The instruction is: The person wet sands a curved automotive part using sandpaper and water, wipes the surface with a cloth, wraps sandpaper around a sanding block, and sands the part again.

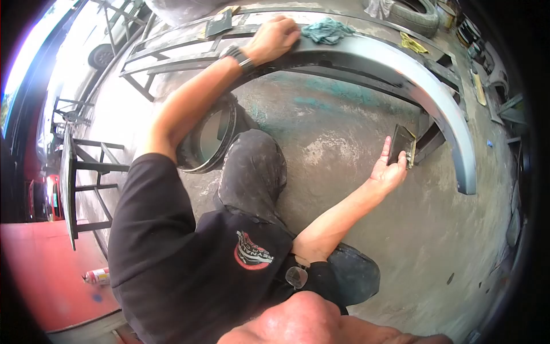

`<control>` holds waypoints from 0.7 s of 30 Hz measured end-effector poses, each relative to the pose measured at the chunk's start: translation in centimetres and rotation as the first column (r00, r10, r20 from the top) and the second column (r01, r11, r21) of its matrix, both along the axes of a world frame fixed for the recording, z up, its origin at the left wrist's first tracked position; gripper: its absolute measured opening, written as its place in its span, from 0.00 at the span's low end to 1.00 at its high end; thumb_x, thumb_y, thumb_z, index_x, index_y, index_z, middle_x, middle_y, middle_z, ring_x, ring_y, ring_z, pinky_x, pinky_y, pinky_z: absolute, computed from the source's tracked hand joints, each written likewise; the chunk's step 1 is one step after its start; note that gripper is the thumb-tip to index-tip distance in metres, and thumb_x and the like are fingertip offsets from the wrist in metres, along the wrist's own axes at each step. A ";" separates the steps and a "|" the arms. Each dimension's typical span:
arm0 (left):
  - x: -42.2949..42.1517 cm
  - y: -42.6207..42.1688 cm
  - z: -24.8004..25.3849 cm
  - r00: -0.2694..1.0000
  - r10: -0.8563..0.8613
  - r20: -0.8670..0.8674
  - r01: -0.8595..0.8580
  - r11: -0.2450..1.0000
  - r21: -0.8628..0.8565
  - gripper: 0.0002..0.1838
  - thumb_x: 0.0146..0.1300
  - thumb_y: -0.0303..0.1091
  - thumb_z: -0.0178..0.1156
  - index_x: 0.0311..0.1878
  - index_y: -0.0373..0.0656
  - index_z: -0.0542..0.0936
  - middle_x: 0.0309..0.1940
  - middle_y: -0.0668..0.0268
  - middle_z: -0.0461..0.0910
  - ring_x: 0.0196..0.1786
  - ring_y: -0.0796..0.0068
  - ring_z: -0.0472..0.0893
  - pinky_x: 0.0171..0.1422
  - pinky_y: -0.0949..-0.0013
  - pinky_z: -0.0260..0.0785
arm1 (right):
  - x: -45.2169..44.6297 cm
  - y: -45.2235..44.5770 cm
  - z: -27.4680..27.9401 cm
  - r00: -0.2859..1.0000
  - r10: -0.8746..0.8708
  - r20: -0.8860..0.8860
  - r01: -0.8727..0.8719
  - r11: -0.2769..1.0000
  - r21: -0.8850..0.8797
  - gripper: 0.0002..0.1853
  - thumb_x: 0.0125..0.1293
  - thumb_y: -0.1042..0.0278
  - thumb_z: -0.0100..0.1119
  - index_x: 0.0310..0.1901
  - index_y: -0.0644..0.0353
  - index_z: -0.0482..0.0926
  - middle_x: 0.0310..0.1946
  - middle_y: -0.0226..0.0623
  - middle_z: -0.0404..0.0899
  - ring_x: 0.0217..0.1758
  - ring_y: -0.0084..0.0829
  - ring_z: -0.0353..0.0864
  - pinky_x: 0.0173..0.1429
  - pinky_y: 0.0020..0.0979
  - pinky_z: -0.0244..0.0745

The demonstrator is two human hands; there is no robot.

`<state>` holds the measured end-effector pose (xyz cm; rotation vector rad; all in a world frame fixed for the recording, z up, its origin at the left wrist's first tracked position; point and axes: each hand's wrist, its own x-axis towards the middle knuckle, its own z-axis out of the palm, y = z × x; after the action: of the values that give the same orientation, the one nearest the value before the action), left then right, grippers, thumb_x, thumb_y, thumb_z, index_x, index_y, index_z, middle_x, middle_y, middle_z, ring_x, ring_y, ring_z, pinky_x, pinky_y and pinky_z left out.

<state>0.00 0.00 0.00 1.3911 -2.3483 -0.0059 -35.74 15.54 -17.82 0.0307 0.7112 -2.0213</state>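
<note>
A long curved grey wheel-arch panel [395,60] lies on a dark metal frame and arcs down to the right. My left hand [276,39], with a watch at the wrist, is at the panel's left part, its fingers bent over the edge. Beside it a crumpled teal cloth [327,30] sits on top of the panel. My right hand [389,169] grips a dark flat sanding block [401,144] with a yellowish edge, held apart from the panel, inside its curve. Part of the right fingers is hidden behind the block.
A bucket [207,140] stands by my knee. The metal frame [172,62] spans the back, bearing a dark sheet [219,24] and a yellow cloth [413,42]. A tyre [409,17] and cans [468,31] are behind. A metal stand [71,189] is at left.
</note>
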 end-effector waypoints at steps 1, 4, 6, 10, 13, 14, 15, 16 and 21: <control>0.7 0.9 0.0 0.997 -0.026 -0.074 0.021 0.998 -0.063 0.16 0.74 0.43 0.62 0.54 0.41 0.81 0.57 0.58 0.81 0.47 0.55 0.85 0.55 0.54 0.78 | -0.1 0.5 0.4 1.000 -0.010 -0.014 0.011 1.000 0.003 0.30 0.73 0.78 0.51 0.71 0.82 0.53 0.76 0.61 0.46 0.69 0.52 0.68 0.62 0.61 0.86; -2.9 1.6 -0.2 0.980 0.039 -0.194 -0.040 0.999 -0.004 0.35 0.67 0.55 0.68 0.70 0.44 0.72 0.66 0.48 0.73 0.62 0.49 0.79 0.67 0.52 0.73 | -1.8 0.4 0.2 0.998 -0.065 -0.019 0.066 0.993 0.098 0.30 0.73 0.80 0.50 0.70 0.84 0.52 0.75 0.62 0.46 0.69 0.53 0.68 0.62 0.61 0.86; -5.5 1.4 1.5 0.986 0.041 -0.164 -0.026 0.995 0.092 0.50 0.60 0.65 0.69 0.78 0.47 0.62 0.72 0.44 0.66 0.71 0.42 0.71 0.77 0.49 0.63 | -0.8 0.5 1.2 0.994 -0.096 0.057 0.081 0.971 0.226 0.30 0.73 0.80 0.49 0.71 0.85 0.50 0.75 0.63 0.46 0.70 0.54 0.66 0.63 0.61 0.85; -10.2 -3.3 -1.5 0.972 -0.111 -0.209 0.119 0.993 0.025 0.32 0.64 0.60 0.68 0.59 0.45 0.78 0.53 0.49 0.82 0.61 0.52 0.79 0.67 0.54 0.70 | -1.3 -0.3 -0.7 0.992 -0.059 0.110 0.050 0.995 0.091 0.25 0.71 0.81 0.53 0.67 0.82 0.62 0.67 0.61 0.63 0.64 0.52 0.74 0.64 0.64 0.83; -9.5 -1.8 -1.3 0.952 -0.064 -0.300 0.079 0.996 0.039 0.22 0.64 0.48 0.72 0.52 0.43 0.79 0.46 0.55 0.83 0.49 0.59 0.83 0.56 0.59 0.74 | -1.8 0.5 0.7 0.993 -0.115 0.007 0.112 0.979 0.169 0.27 0.70 0.79 0.58 0.67 0.78 0.63 0.70 0.58 0.59 0.67 0.49 0.70 0.64 0.61 0.84; -8.5 -0.6 -1.1 0.952 -0.131 -0.277 0.122 0.991 -0.051 0.20 0.62 0.44 0.72 0.50 0.42 0.79 0.45 0.56 0.83 0.48 0.60 0.83 0.54 0.60 0.75 | -2.3 1.0 1.4 0.992 -0.124 -0.013 0.124 0.976 0.181 0.27 0.70 0.79 0.58 0.67 0.78 0.63 0.70 0.57 0.59 0.67 0.48 0.70 0.63 0.61 0.84; -7.3 1.2 -0.5 0.951 -0.184 -0.248 0.152 0.978 -0.141 0.18 0.61 0.40 0.73 0.48 0.41 0.80 0.44 0.57 0.83 0.46 0.61 0.83 0.53 0.62 0.75 | -2.6 1.2 2.1 0.993 -0.118 -0.031 0.122 0.974 0.191 0.27 0.70 0.78 0.58 0.67 0.78 0.63 0.71 0.56 0.58 0.67 0.47 0.70 0.63 0.60 0.85; -5.9 3.4 0.0 0.959 -0.171 -0.225 0.136 0.977 -0.162 0.16 0.61 0.38 0.73 0.46 0.40 0.80 0.43 0.57 0.82 0.45 0.60 0.83 0.52 0.62 0.75 | -2.8 1.4 2.2 0.993 -0.101 -0.053 0.110 0.974 0.199 0.27 0.70 0.78 0.58 0.67 0.78 0.63 0.71 0.56 0.58 0.67 0.46 0.70 0.62 0.60 0.86; 1.6 19.3 1.3 0.957 0.270 -0.104 -0.259 0.960 0.109 0.14 0.64 0.33 0.69 0.49 0.38 0.80 0.46 0.53 0.84 0.50 0.55 0.84 0.56 0.59 0.76 | -4.7 0.6 -1.8 0.999 -0.026 -0.023 0.029 0.985 0.168 0.27 0.74 0.73 0.56 0.69 0.75 0.62 0.72 0.52 0.58 0.70 0.47 0.67 0.62 0.60 0.85</control>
<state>1.56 19.33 1.29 1.6936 -2.0739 -0.1209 -40.45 16.14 -19.65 0.1189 0.8972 -1.9855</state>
